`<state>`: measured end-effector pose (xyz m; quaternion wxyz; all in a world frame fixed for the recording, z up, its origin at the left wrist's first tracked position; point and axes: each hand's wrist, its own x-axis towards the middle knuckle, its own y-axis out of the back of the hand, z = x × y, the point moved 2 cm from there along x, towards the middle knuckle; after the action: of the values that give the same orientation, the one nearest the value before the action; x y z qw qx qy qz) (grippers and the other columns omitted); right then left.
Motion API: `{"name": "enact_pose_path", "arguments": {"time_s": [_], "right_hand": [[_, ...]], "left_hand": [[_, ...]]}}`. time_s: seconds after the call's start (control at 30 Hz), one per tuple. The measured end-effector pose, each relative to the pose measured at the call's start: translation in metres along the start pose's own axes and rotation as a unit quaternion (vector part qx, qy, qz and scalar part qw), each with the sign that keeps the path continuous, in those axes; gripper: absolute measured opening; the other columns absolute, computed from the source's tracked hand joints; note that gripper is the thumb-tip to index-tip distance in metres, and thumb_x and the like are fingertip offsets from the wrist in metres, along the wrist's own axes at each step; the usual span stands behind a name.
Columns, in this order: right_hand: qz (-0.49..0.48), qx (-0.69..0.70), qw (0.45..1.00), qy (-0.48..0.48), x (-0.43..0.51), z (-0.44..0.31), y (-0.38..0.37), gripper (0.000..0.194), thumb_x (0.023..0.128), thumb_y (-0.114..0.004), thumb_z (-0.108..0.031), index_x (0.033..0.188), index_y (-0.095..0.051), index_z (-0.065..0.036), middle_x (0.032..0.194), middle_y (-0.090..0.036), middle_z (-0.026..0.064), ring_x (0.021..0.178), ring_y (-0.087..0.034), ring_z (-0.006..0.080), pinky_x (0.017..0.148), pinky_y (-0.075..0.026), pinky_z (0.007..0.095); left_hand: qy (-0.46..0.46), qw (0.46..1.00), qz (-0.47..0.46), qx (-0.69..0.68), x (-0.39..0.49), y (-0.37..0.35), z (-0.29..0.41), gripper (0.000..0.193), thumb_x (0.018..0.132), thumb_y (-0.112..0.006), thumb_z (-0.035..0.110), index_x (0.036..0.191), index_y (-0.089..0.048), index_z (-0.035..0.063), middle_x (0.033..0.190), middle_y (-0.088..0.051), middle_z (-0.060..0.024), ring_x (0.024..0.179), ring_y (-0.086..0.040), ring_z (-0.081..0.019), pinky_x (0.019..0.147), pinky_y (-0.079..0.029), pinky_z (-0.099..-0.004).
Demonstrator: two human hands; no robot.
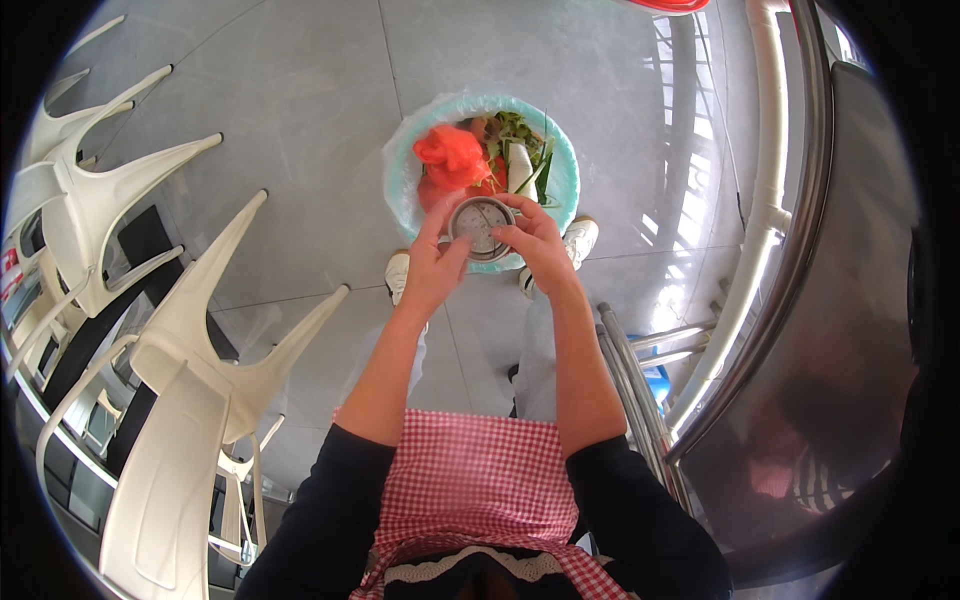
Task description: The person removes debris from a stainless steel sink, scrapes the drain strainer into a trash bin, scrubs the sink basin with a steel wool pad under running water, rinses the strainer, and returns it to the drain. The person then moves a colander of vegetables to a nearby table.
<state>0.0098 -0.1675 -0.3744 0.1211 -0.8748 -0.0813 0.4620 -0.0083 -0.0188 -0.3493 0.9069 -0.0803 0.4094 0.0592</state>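
Observation:
Both my hands hold a small round metal strainer-like cup [481,225] with a thin bar across it and small holes or specks inside. My left hand [437,259] grips its left side, and my right hand [536,244] grips its right side, with the thumb at the rim. Beneath and beyond them on the floor stands a round light-green bin [571,161] lined with a clear plastic bag. In it lie a crumpled red plastic bag [450,156], green leafy scraps [516,129] and a white cylindrical piece [520,172] that I cannot identify.
White plastic chairs [184,375] stand at the left. A stainless steel table [810,315] fills the right side, with a white pipe [765,195] and metal tubes [630,382] beside it. My white shoes [580,240] are close to the bin. Part of a red object [671,5] shows at the top.

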Motion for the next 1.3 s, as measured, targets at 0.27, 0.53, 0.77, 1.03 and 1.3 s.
{"name": "enact_pose_path", "arguments": {"time_s": [0.27,0.53,0.77,1.03,1.3], "right_hand": [[0.086,0.054,0.992,0.07,-0.009,0.01,0.019,0.045,0.076,-0.053,0.001,0.12,-0.043,-0.003,0.092,-0.06,0.0062,0.084,-0.056,0.0108,0.073,-0.044,0.0219],[0.108,0.208,0.972,0.032,-0.043,0.019,0.008,0.044,0.079,-0.051,0.004,0.121,-0.04,-0.002,0.101,-0.057,0.0062,0.088,-0.058,0.0134,0.074,-0.05,0.0261],[0.139,0.165,0.976,0.018,-0.086,-0.006,-0.02,0.04,0.081,-0.057,-0.01,0.118,-0.045,-0.001,0.103,-0.056,0.0075,0.086,-0.058,0.0136,0.068,-0.051,0.0272],[0.181,0.003,0.983,0.009,-0.06,-0.02,-0.023,0.057,0.078,-0.065,-0.028,0.123,-0.04,-0.005,0.112,-0.052,0.0101,0.09,-0.053,0.0149,0.071,-0.042,0.0276],[0.008,0.324,0.946,-0.015,-0.125,-0.08,-0.046,0.059,0.092,-0.026,-0.047,0.125,-0.039,0.001,0.118,-0.05,0.0135,0.108,-0.046,0.02,0.094,-0.036,0.0337]], "left_hand": [[-0.052,0.974,0.074,0.206,0.027,0.01,-0.027,0.04,0.074,-0.06,0.011,0.112,-0.048,0.0062,0.091,-0.049,-0.0047,0.075,-0.049,-0.0124,0.062,-0.043,-0.0253],[-0.049,0.954,0.092,0.282,0.007,-0.004,-0.009,0.038,0.072,-0.061,0.012,0.109,-0.053,0.0052,0.102,-0.054,-0.0074,0.077,-0.055,-0.0148,0.065,-0.045,-0.0265],[0.01,0.997,-0.023,0.069,-0.046,-0.016,0.028,0.033,0.078,-0.056,0.008,0.11,-0.051,0.0039,0.083,-0.058,-0.0051,0.066,-0.055,-0.009,0.053,-0.045,-0.0235],[-0.011,0.988,0.045,0.148,-0.081,0.006,0.063,0.032,0.081,-0.053,0.005,0.112,-0.049,-0.0001,0.082,-0.058,-0.0044,0.067,-0.055,-0.0083,0.054,-0.047,-0.0228],[-0.008,0.997,0.076,-0.01,-0.123,0.0,0.115,0.033,0.082,-0.053,0.01,0.113,-0.047,-0.0006,0.082,-0.059,-0.0055,0.068,-0.057,-0.0104,0.056,-0.048,-0.0234]]}}
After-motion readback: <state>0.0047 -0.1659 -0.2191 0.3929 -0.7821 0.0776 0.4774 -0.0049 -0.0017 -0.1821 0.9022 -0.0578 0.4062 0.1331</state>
